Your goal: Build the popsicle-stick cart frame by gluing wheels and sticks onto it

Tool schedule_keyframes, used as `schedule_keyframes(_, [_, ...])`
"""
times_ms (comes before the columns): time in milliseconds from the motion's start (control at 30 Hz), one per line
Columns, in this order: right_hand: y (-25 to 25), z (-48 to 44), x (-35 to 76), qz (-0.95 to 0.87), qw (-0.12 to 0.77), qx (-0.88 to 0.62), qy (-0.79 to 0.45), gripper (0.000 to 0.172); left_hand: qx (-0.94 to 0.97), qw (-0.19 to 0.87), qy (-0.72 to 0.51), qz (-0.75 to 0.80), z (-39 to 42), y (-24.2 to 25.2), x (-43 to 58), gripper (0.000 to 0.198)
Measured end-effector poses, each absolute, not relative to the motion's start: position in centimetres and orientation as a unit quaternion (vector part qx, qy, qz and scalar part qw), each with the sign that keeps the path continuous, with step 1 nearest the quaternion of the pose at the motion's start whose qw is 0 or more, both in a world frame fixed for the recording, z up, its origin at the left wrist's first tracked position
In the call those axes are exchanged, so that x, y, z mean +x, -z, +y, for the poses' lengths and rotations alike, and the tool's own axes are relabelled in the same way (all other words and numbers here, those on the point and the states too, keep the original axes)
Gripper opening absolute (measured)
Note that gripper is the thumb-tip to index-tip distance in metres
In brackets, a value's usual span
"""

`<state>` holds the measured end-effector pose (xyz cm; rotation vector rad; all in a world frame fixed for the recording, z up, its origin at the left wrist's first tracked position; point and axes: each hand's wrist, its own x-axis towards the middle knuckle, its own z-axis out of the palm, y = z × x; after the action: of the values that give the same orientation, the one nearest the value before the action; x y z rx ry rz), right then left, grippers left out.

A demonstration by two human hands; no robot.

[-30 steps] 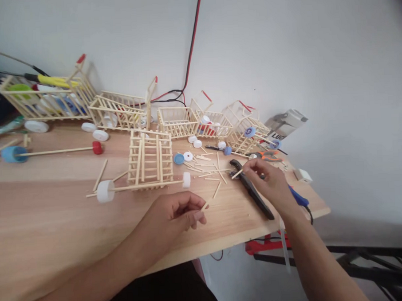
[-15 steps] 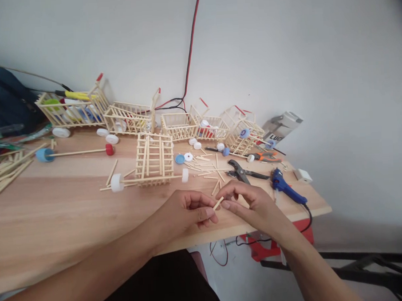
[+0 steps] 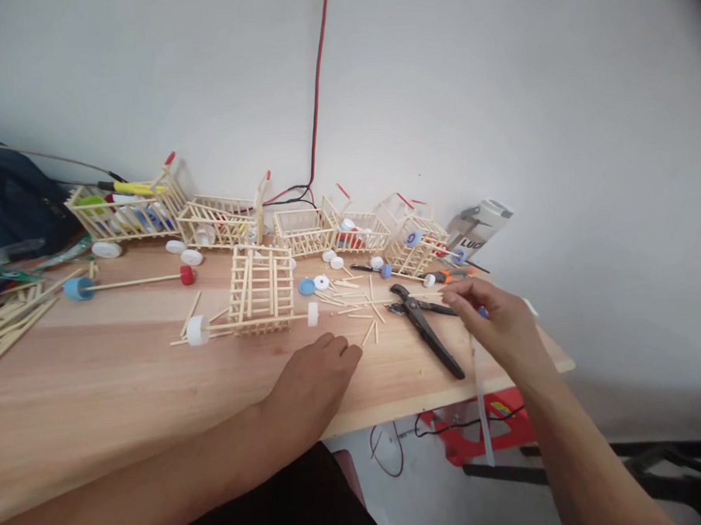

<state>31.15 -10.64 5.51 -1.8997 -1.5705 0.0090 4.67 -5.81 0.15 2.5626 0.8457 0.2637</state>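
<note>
My left hand [image 3: 321, 376] hovers low over the front part of the table, back upward, with its fingers curled under. Whatever it may hold is hidden. Off to the right, my right hand [image 3: 496, 322] is closed above the glue gun, a small piece of blue glue gun [image 3: 483, 312] showing by the thumb. Its thumb and forefinger tips meet near the right end of a thin wooden stick, and I cannot make out what is between them. Black-handled pliers [image 3: 428, 333] lie between the hands. Short wooden sticks [image 3: 352, 297] are scattered beyond my left hand.
A stick-built frame [image 3: 262, 286] stands left of centre, behind an axle with white wheels [image 3: 198, 329]. Several small stick carts [image 3: 303, 230] line the wall. Another axle with a blue cap [image 3: 78, 287] lies far left. A translucent rod [image 3: 483, 411] shows below the table edge.
My hands have parted. The right one moved right and away from me to the glue gun; the left turned back-up, and the short stick both fingered is out of sight. The view shifted slightly.
</note>
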Motion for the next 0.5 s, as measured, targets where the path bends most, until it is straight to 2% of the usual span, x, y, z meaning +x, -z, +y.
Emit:
schedule_keyframes(67, [-4.8,-10.2,30.8,-0.647,0.287,-0.702,-0.076,0.023,0.931,0.121,-0.015,0.344,-5.6,-0.6,5.5,0.048])
schedule_keyframes(133, [-3.7,-9.9,30.3,-0.68,0.24,-0.678,-0.142,0.025,0.923,0.082,0.018,0.376,-5.1,-0.9,6.5,0.057])
schedule_keyframes(367, [-1.3,-9.5,29.6,-0.706,0.206,-0.652,-0.187,0.024,0.888,0.116,-0.013,0.445,-3.2,-1.0,9.7,0.042])
schedule_keyframes(500, [-1.1,-9.3,29.7,-0.714,0.19,-0.648,-0.185,0.026,0.877,0.118,-0.01,0.465,-2.9,-1.1,10.2,0.042])
